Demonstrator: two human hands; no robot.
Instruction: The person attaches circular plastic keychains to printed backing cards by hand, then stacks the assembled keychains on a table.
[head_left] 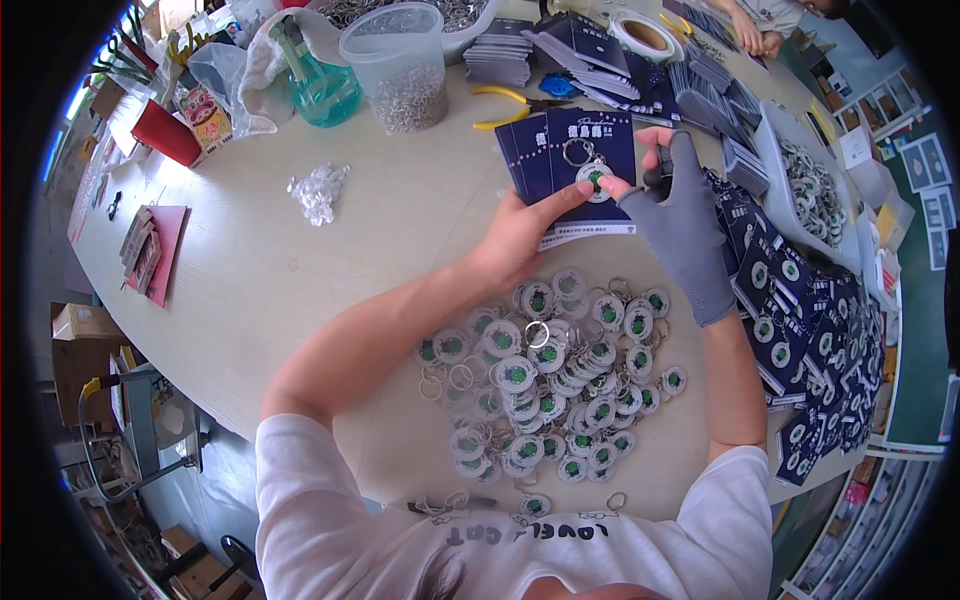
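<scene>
My left hand (518,235) grips a few dark blue backing cards (528,165), fanned out, from their lower left. On the front card lies a round white keychain (593,188) with a green picture and a metal split ring, and my left thumb presses on it. My right hand (680,220), in a grey fingerless glove, is closed around a small black object (657,178) at the cards' right edge; its kind is mostly hidden. The right thumb tip also touches the keychain. Below my hands spreads a pile of similar round keychains (515,375).
Cards with keychains (800,330) heap up at right, beside a white bin (850,225) of rings. Card stacks (498,55), yellow-handled pliers (500,95), a clear tub (405,90) and a green spray bottle (318,85) stand behind. Clear plastic pieces (318,193) lie left. Another person's hands (757,38) work at far right.
</scene>
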